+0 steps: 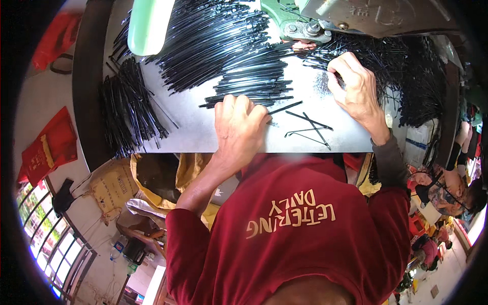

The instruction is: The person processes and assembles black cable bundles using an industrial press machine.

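Thin black rods with small end fittings lie in a dense stack (213, 48) across the metal tabletop. My left hand (239, 124) is closed at the stack's near edge, with its fingers curled under. One black rod (285, 107) sticks out to the right from its thumb and forefinger. My right hand (356, 91) is raised at the right, thumb and forefinger bent towards each other beside more black rods (317, 58). Whatever lies between those fingertips is too small to make out. Several loose rods (309, 127) lie crossed between my hands, near the front edge.
Another bundle of rods (129, 107) lies at the left of the tabletop (188, 109). A green machine part with bolts (305, 30) stands at the back, beside a pale green rounded piece (150, 25). A tangled dark heap (422, 76) fills the right side. Yellow-edged sacks (152, 178) sit below.
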Demonstrator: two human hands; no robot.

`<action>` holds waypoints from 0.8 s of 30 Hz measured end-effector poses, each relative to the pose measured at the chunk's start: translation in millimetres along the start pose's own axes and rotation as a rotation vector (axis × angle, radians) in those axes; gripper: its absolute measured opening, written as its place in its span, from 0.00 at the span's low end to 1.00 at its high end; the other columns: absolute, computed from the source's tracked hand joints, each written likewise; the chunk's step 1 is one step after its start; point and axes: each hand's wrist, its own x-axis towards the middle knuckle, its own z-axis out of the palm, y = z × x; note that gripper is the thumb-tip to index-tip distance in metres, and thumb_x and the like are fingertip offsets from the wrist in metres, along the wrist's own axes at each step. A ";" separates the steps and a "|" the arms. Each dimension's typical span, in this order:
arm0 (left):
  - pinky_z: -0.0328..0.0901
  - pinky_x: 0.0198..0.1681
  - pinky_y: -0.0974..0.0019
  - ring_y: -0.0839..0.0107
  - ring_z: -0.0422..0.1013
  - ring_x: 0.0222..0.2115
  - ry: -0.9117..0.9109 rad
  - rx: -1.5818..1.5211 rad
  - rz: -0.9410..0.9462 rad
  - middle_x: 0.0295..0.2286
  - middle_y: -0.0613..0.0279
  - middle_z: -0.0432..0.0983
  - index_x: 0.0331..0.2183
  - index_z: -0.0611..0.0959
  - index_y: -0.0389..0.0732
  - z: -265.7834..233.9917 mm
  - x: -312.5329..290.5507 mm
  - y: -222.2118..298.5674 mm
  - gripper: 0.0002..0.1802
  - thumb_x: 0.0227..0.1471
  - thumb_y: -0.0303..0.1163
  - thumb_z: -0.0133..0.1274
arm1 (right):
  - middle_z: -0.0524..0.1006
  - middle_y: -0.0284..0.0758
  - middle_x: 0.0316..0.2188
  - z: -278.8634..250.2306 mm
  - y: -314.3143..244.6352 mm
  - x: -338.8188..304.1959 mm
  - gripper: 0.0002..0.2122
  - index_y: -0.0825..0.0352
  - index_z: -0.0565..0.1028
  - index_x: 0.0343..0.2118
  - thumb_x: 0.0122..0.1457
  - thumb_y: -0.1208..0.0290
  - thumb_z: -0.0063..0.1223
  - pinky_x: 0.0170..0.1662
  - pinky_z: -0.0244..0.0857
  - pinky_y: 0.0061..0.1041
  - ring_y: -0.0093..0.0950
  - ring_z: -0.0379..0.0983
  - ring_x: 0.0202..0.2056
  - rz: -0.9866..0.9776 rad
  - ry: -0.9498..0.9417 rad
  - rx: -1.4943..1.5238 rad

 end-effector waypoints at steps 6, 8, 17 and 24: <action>0.53 0.33 0.60 0.63 0.60 0.28 0.045 -0.024 -0.006 0.23 0.64 0.64 0.23 0.77 0.45 6.0 6.2 11.2 0.08 0.34 0.30 0.58 | 0.69 0.33 0.23 -0.5 -9.5 0.1 0.05 0.68 0.71 0.28 0.47 0.82 0.52 0.23 0.60 0.22 0.24 0.66 0.19 0.117 0.028 0.271; 0.54 0.34 0.60 0.65 0.61 0.29 0.077 0.063 0.079 0.24 0.64 0.65 0.26 0.78 0.45 15.9 4.2 11.5 0.09 0.35 0.26 0.57 | 0.69 0.30 0.22 1.3 -9.5 0.1 0.06 0.69 0.73 0.30 0.48 0.82 0.53 0.21 0.56 0.16 0.17 0.62 0.18 0.139 0.059 0.341; 0.63 0.22 0.76 0.77 0.69 0.19 0.061 -0.501 -0.133 0.21 0.61 0.73 0.26 0.73 0.35 -18.0 37.9 9.6 0.06 0.45 0.18 0.55 | 0.73 0.33 0.21 9.5 -0.1 -6.4 0.04 0.72 0.74 0.32 0.55 0.79 0.48 0.22 0.58 0.18 0.17 0.65 0.19 0.360 0.133 0.584; 0.66 0.32 0.74 0.77 0.70 0.26 -0.156 -1.376 -0.432 0.24 0.62 0.74 0.33 0.78 0.34 -21.8 69.6 -3.6 0.08 0.46 0.22 0.56 | 0.72 0.31 0.20 19.6 -14.4 0.3 0.04 0.72 0.73 0.32 0.55 0.80 0.48 0.23 0.60 0.16 0.15 0.66 0.19 0.328 0.244 0.660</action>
